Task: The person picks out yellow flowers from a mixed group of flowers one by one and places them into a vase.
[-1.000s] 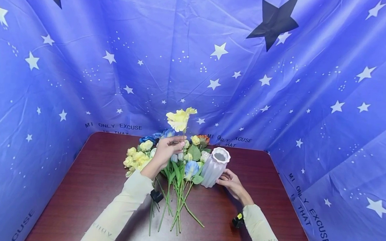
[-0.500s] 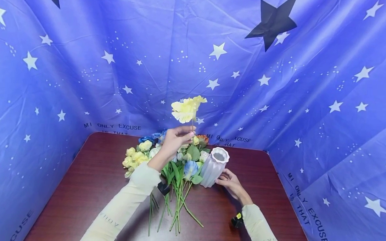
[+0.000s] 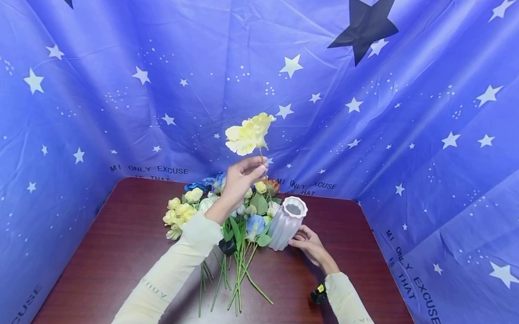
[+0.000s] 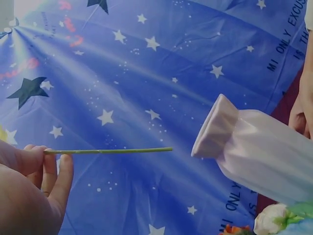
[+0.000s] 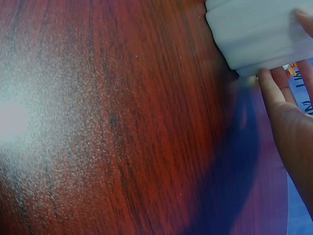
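Between thumb and fingers my left hand pinches the stem of a yellow flower, whose bloom rises above the hand. In the left wrist view the stem's bare end points at the mouth of a pale, ribbed vase, with a gap between them. My right hand grips the lower right side of that vase, which leans slightly to the right on the table in the head view. The right wrist view shows thumb and fingers on opposite sides of the vase.
Left of the vase lies a pile of loose flowers: yellow blooms, a blue one and an orange one. Their green stems stretch toward the front of the dark red table. A blue star-patterned cloth stands around it.
My left hand has risen and moved right, lifting the yellow flower higher above the pile. The right hand and the vase have hardly moved.
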The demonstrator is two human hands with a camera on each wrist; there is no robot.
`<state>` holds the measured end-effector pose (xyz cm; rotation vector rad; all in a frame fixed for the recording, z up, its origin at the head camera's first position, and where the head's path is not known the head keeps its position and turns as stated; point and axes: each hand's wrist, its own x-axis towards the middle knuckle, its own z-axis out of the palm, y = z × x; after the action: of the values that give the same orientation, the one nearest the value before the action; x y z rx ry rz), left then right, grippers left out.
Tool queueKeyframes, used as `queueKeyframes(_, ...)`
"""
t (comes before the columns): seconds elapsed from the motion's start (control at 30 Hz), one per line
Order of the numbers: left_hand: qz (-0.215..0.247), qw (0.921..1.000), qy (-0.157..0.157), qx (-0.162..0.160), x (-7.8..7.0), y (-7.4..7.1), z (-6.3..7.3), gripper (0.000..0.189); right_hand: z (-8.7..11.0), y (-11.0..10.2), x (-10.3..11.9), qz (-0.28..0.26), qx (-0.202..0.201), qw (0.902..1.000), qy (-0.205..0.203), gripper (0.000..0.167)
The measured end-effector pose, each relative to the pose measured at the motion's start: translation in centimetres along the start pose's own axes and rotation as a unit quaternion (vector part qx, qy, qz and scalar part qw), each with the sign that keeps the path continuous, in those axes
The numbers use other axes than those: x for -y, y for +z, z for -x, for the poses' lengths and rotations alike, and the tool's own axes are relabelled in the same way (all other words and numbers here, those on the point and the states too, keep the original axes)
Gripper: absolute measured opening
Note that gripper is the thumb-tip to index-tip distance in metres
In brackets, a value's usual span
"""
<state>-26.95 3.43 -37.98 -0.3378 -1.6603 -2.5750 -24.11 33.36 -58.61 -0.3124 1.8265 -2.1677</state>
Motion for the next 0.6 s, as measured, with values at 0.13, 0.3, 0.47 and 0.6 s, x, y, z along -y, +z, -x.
queueKeyframes(0.13, 0.018, 0.9997, 0.018, 0.003, 0.0, 0.7, -0.1, 0.028, -0.1, 0.0, 0.1, 0.001, 0.001, 1.0, -0.002, 0.044)
queueKeyframes(0.3, 0.019, 0.9993, 0.03, 0.011, 0.3, 1.5, -0.4, 0.027, -0.1, 0.0, 0.0, 0.005, -0.001, 1.0, -0.002, 0.044)
queueKeyframes(0.47, 0.015, 0.9995, 0.022, 0.015, 0.6, 2.1, -0.6, 0.027, 0.0, 0.0, 0.1, 0.007, -0.003, 1.0, 0.003, 0.045)
queueKeyframes(0.6, 0.006, 0.9995, 0.017, 0.025, 0.8, 2.5, -0.7, 0.027, 0.0, 0.0, 0.1, 0.006, 0.001, 1.0, 0.0, 0.045)
